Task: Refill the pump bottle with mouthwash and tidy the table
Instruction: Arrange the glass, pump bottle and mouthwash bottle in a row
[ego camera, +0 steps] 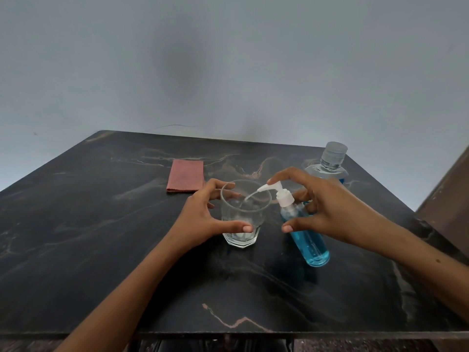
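Centrally, the blue-filled pump bottle (308, 237) is clasped by the right hand (337, 212), forefinger on its white pump head (275, 190); the spout is held over the glass tumbler (242, 214), gripped by the left hand (203, 219).

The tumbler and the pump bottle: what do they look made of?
Tumbler: likely clear glass, glossy; thick faceted base, bright rim highlights. Pump bottle: probably clear smooth plastic showing blue liquid, with an opaque white plastic pump head; the look alone cannot confirm it.
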{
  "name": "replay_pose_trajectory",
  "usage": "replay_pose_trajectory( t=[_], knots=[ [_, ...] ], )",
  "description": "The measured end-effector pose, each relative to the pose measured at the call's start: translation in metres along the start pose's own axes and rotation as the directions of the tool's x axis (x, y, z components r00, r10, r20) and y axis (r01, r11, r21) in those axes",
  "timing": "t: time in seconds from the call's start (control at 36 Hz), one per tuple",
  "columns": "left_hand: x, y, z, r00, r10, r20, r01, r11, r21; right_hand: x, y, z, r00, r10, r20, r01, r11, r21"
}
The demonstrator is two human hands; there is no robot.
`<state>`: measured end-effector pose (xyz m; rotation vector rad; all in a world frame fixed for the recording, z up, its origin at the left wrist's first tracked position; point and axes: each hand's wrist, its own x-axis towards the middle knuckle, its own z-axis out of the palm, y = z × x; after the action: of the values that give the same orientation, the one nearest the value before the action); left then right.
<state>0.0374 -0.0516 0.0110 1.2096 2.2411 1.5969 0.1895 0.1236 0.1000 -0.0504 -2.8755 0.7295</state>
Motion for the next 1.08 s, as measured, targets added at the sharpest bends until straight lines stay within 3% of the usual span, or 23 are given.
replay_pose_trajectory(
  t=[0.17, 0.33, 0.53, 0.64, 1.08],
  knots=[
    [0.0, 0.0, 0.0, 1.0, 0.012, -0.011, -0.012, 1.0, 0.006, -0.001, 0.006, 0.004, 0.998, 0.008, -0.068, -0.001, 0.995, 0.1],
    [-0.003, 0.002, 0.003, 0.995, 0.049, -0.083, -0.048, 0.999, 0.015, -0.008, 0.012, 0.019, 0.974, 0.047, -0.223, 0.01, 0.968, 0.252],
    [0.002, 0.0, 0.001, 0.992, 0.023, -0.127, -0.023, 1.0, 0.003, -0.007, 0.015, 0.049, 0.885, 0.127, -0.447, 0.049, 0.931, 0.361],
    [0.013, -0.002, -0.005, 0.994, -0.029, -0.103, 0.03, 1.0, 0.006, 0.001, 0.017, 0.062, 0.846, 0.187, -0.5, 0.032, 0.917, 0.398],
    [0.088, -0.03, -0.026, 0.986, -0.144, -0.086, 0.15, 0.986, 0.073, 0.087, 0.025, 0.083, 0.767, 0.206, -0.607, -0.105, 0.974, 0.198]
  ],
)
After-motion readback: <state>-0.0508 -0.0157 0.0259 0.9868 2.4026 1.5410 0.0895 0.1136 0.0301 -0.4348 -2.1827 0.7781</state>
